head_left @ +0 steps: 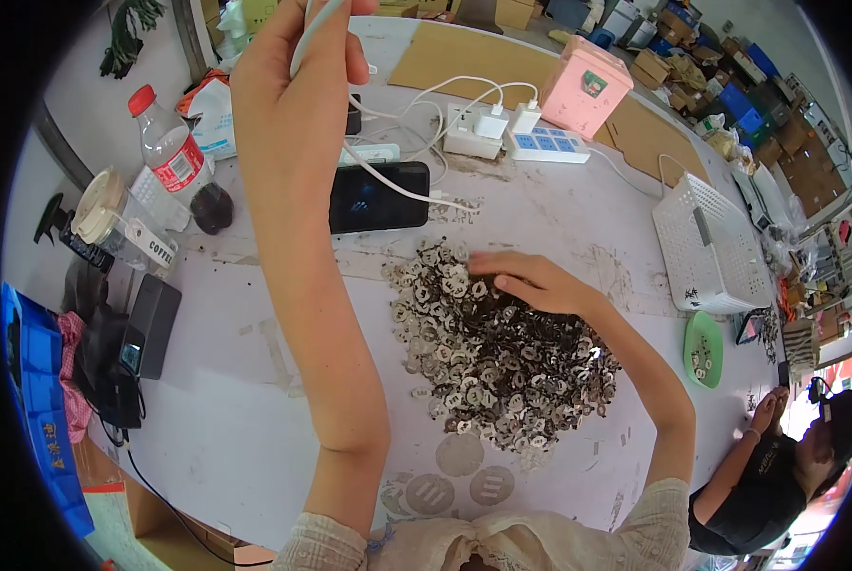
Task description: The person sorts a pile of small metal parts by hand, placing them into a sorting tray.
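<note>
My left hand [297,67] is raised high at the far left side of the table, its fingers closed round a white cable [315,32]. Part of that hand is cut off by the top of the view. On the table, a white cable end lies beside a black phone [380,198], partly behind my left forearm. My right hand [532,280] rests with fingers stretched out on the far side of a big heap of small metal pieces [488,366]. The pieces are silvery and dark, ring-like with cut-outs.
At the back are a power strip [547,145] with white chargers and a pink box [583,88]. On the right are a white basket [706,249] and a green bowl [703,350], near another person [778,476]. A cola bottle [180,162] and a lidded jar [121,221] stand left.
</note>
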Available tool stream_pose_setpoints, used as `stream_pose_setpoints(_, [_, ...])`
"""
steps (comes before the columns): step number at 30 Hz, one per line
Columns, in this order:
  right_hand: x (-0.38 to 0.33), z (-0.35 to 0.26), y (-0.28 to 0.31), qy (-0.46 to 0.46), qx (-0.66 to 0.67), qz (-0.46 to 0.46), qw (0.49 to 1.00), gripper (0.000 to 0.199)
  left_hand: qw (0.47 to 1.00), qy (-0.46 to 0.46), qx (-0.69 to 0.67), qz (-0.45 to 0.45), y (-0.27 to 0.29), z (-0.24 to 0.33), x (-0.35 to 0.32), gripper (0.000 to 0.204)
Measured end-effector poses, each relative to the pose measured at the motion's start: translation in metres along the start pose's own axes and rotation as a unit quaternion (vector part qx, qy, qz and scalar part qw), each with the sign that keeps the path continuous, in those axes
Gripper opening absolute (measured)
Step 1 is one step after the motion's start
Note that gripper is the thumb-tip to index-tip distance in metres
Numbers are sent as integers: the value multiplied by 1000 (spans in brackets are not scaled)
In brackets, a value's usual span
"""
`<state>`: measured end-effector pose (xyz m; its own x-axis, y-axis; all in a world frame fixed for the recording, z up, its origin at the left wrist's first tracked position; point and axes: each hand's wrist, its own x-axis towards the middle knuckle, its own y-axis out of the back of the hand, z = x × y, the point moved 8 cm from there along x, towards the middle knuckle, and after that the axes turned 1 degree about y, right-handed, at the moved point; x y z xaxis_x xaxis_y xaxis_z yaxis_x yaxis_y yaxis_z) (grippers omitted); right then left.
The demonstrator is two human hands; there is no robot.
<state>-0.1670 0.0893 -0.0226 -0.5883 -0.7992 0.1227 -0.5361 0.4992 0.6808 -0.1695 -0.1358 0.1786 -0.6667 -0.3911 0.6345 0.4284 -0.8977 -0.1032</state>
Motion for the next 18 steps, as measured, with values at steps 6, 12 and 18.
stream_pose_setpoints(6, [46,11,5,18,-18,57,998,30,1000,1,-8,-4,-1,-5,0,30])
stream_pose_setpoints(12, [54,6,-16,56,-2,20,998,27,1000,-6,-4,-16,0,-8,2,29])
stream_pose_setpoints(18, [42,-11,-20,-4,63,-78,995,27,1000,4,-1,-21,-1,-4,1,28])
